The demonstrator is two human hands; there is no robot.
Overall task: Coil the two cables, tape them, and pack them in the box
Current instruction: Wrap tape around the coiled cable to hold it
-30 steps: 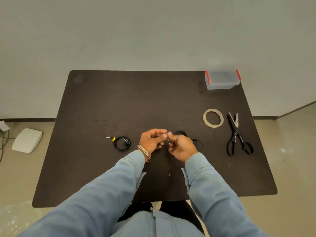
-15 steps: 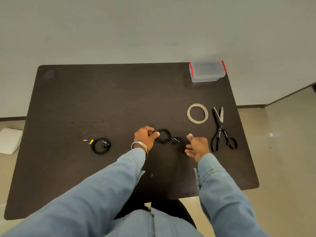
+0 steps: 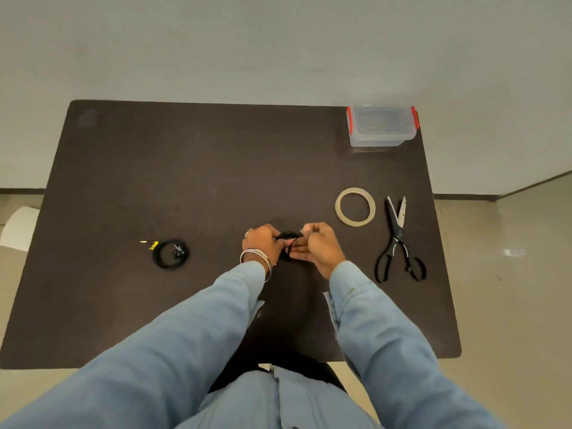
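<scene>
Currently: left hand (image 3: 260,243) grips black cable coil (image 3: 288,236); right hand (image 3: 318,247) pinches its loose strand. Advisable: keep loops tight, even, pinned before reaching for tape roll (image 3: 355,206).

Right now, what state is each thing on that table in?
Cable between the hands: partly coiled, held by both hands.
Left hand: grips the coil.
Right hand: pinches a strand.
Second cable: coiled, lying alone.
Tape roll: flat, untouched.
Scissors: blades slightly open.
Box: lid on.
</scene>
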